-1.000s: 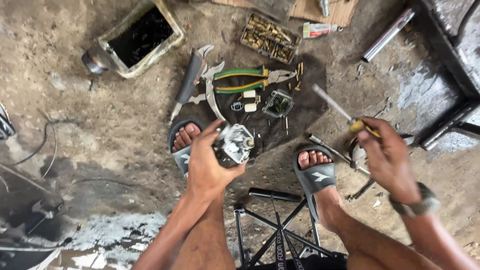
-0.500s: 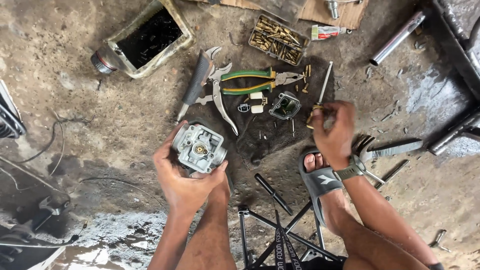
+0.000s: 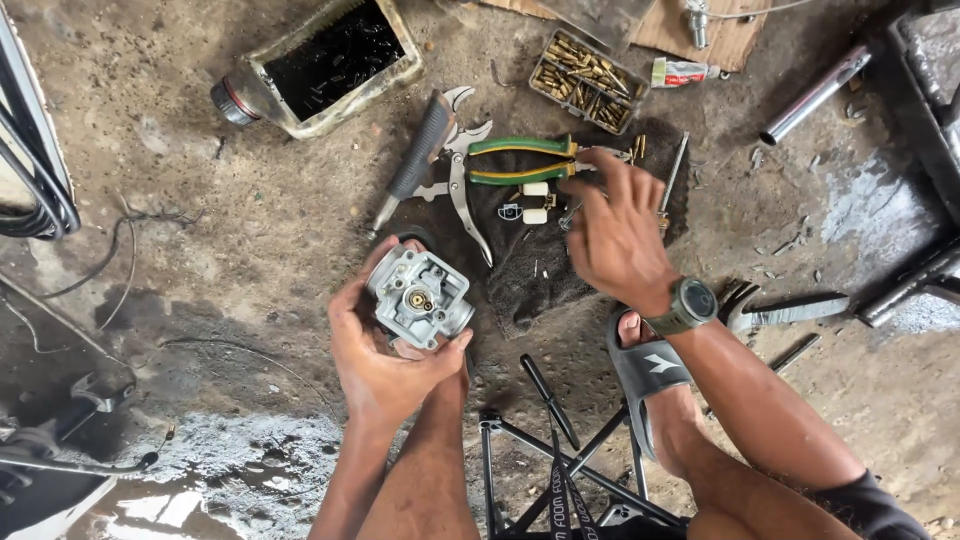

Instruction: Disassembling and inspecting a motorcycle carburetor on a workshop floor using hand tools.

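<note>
My left hand (image 3: 385,350) holds a small silver carburettor body (image 3: 420,297) with a brass fitting in its middle, open face up, over the dirty ground. My right hand (image 3: 617,235), with a watch on the wrist, reaches out over a dark cloth (image 3: 530,265) where small parts lie: two white pieces (image 3: 535,202), tiny metal bits and a screwdriver (image 3: 668,180). Its fingers are spread and hold nothing that I can see. Green-handled pliers (image 3: 520,160) lie just beyond its fingertips.
A grey-handled tool (image 3: 420,150) and metal pliers (image 3: 462,190) lie left of the cloth. Farther off are a tray of dark liquid (image 3: 395,80), a box of brass parts (image 3: 585,75), a metal tube (image 3: 815,95) and a folding stool frame (image 3: 560,450) by my sandalled foot (image 3: 650,370).
My right hand has put down the screwdriver and moved left over the cloth. My left hand has turned the carburettor body open face up and brought it closer.
</note>
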